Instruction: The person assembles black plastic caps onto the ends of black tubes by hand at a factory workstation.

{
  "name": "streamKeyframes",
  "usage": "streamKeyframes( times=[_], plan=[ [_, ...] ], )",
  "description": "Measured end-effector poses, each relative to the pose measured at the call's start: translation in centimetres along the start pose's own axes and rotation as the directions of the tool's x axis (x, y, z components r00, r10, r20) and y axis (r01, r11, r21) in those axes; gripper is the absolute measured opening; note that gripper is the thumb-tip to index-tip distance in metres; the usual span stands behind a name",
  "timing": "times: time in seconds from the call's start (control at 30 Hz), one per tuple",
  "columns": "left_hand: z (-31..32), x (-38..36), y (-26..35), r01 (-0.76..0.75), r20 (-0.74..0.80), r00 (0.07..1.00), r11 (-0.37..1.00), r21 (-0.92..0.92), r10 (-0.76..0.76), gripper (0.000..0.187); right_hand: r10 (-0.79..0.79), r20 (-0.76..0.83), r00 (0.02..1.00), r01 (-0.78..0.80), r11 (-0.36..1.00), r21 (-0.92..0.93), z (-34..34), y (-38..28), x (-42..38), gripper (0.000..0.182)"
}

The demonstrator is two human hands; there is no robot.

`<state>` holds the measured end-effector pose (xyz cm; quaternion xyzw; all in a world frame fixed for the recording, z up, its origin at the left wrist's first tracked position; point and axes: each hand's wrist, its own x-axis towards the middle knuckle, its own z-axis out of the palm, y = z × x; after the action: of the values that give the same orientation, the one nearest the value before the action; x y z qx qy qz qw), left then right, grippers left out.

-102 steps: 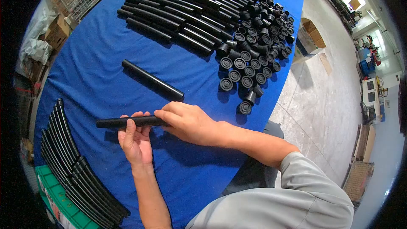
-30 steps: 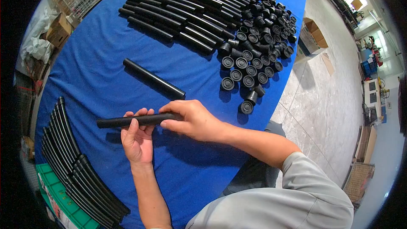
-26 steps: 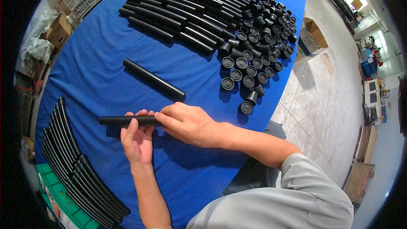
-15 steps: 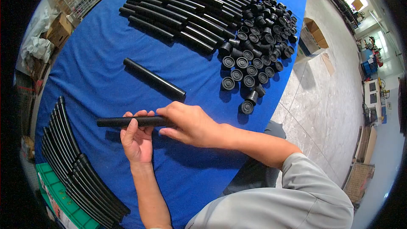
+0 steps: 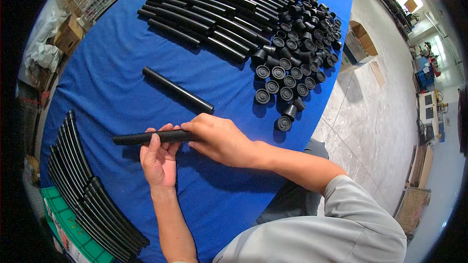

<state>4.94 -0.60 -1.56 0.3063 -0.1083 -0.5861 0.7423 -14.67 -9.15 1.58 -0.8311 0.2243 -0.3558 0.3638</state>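
A black tube (image 5: 134, 139) lies across both of my hands, above the blue tablecloth. My left hand (image 5: 160, 158) supports it from below, thumb on the near side and fingers behind. At the tube's right end, my right hand (image 5: 222, 141) is closed around it, hiding that end. Just beyond my hands a single black tube (image 5: 178, 90) rests slantwise on the cloth. To its right sits a heap of black rubber end caps (image 5: 287, 80), some showing ringed bases.
Many black tubes (image 5: 209, 9) lie in rows at the far side of the blue table (image 5: 102, 83). More tubes (image 5: 92, 190) are stacked at the left near a green crate (image 5: 73, 229). An open cardboard box (image 5: 360, 44) stands on the floor at right.
The right hand's thumb and fingers have closed in around the tube's right end. The tube's left end has tilted slightly lower, with the left hand shifting a little to the right.
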Motion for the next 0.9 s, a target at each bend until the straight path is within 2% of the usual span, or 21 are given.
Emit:
streamKeyframes(
  times=[0.07,0.1,0.13,0.2,0.23,0.27,0.3,0.33,0.37,0.47,0.5,0.6,0.63,0.73,0.77,0.8,0.83,0.87,0.9],
  plan=[
    [-0.5,0.0,0.1,0.019,0.023,1.0,1.0,0.013,-0.02,0.022,-0.215,-0.031,0.976,0.2,0.944,-0.262,0.3,-0.2,0.0,0.034],
    [-0.4,0.0,0.1,0.012,0.034,0.999,1.0,0.004,-0.012,0.021,-0.145,-0.063,0.987,0.134,0.98,-0.15,0.5,-0.6,0.1,0.032],
    [-0.2,0.0,0.2,0.005,0.046,0.999,1.0,-0.006,-0.005,0.021,0.02,0.021,1.0,-0.019,0.999,-0.029,0.1,-0.8,0.2,0.033],
    [-0.2,0.0,0.2,0.0,0.06,0.998,1.0,-0.002,0.0,0.022,0.305,0.239,0.922,-0.348,0.923,0.163,-1.7,-1.9,0.8,0.036],
    [-0.3,-0.1,0.2,0.003,0.061,0.998,1.0,0.012,-0.004,0.023,0.518,0.461,0.721,-0.679,0.662,0.318,-2.6,-2.8,1.8,0.039],
    [-0.4,-0.1,0.1,0.006,0.064,0.998,1.0,0.025,-0.008,0.024,0.38,0.294,0.877,-0.456,0.851,0.259,-2.1,-2.2,1.4,0.039],
    [-0.4,0.0,0.1,0.009,0.064,0.998,1.0,0.028,-0.011,0.024,0.185,0.139,0.973,-0.205,0.968,0.147,-0.9,-1.0,0.7,0.038],
    [-0.5,0.0,0.1,0.012,0.063,0.998,0.999,0.031,-0.014,0.025,-0.049,0.013,0.999,0.049,0.999,-0.006,-0.1,-0.5,0.3,0.038],
    [-0.6,0.0,0.1,0.015,0.061,0.998,0.999,0.034,-0.017,0.025,-0.136,0.008,0.991,0.135,0.975,-0.174,0.5,-0.3,-0.3,0.039],
    [-0.6,-0.1,0.2,0.001,0.086,0.996,1.0,-0.013,0.0,0.024,0.015,0.035,0.999,-0.015,1.0,0.002,-0.2,-1.1,0.0,0.049],
    [-0.7,-0.1,0.2,0.004,0.081,0.997,1.0,-0.013,-0.003,0.024,0.211,0.189,0.959,-0.236,0.965,0.116,-1.2,-1.5,0.4,0.048],
    [-0.7,0.0,0.2,0.013,0.057,0.998,1.0,0.013,-0.014,0.024,0.347,0.292,0.891,-0.418,0.879,0.232,-2.0,-2.1,1.2,0.042],
    [-0.6,0.1,0.1,0.016,0.044,0.999,0.999,0.037,-0.018,0.024,0.012,0.054,0.998,-0.017,0.996,0.085,-0.7,-1.2,0.6,0.042],
    [-0.6,0.1,0.1,0.004,0.051,0.999,0.998,0.067,-0.007,0.023,-0.111,0.116,0.987,0.137,0.959,-0.246,0.4,-0.5,-0.7,0.042],
    [-0.6,0.0,0.1,-0.003,0.063,0.998,0.997,0.071,-0.002,0.023,-0.095,0.03,0.995,0.099,0.983,-0.154,0.9,-0.3,-0.7,0.043],
    [-0.4,0.0,0.2,-0.001,0.06,0.998,0.998,0.055,-0.002,0.023,0.101,0.134,0.986,-0.1,0.995,-0.014,0.2,-0.8,-0.3,0.043],
    [-0.2,-0.1,0.2,0.0,0.057,0.998,0.999,0.04,-0.002,0.023,0.274,0.261,0.926,-0.308,0.946,0.102,-1.3,-1.8,0.6,0.043],
    [0.0,-0.2,0.2,0.001,0.055,0.999,1.0,0.025,-0.002,0.023,0.41,0.4,0.82,-0.511,0.839,0.186,-2.3,-2.7,1.4,0.042],
    [0.3,-0.2,0.2,0.004,0.048,0.999,1.0,0.025,-0.006,0.023,0.527,0.507,0.683,-0.708,0.647,0.282,-2.7,-3.1,2.0,0.042]
  ],
)
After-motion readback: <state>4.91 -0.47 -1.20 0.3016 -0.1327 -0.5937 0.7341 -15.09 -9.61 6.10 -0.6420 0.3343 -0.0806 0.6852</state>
